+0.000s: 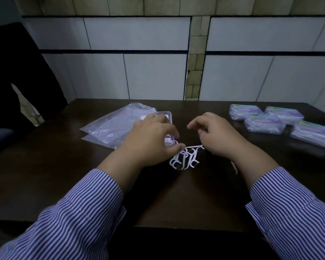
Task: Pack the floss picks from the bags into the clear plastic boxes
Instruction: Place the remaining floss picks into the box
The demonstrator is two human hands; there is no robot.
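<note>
Both hands [150, 139] [218, 136] curled — fingertips touching floss picks [185, 158]

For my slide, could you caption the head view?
Both hands gather loose floss picks between bags and packed boxes.

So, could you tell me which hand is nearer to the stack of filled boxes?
Right. The right hand sits just left of the filled boxes, with bare table between; the left hand is farther off, over by the plastic bags.
</note>
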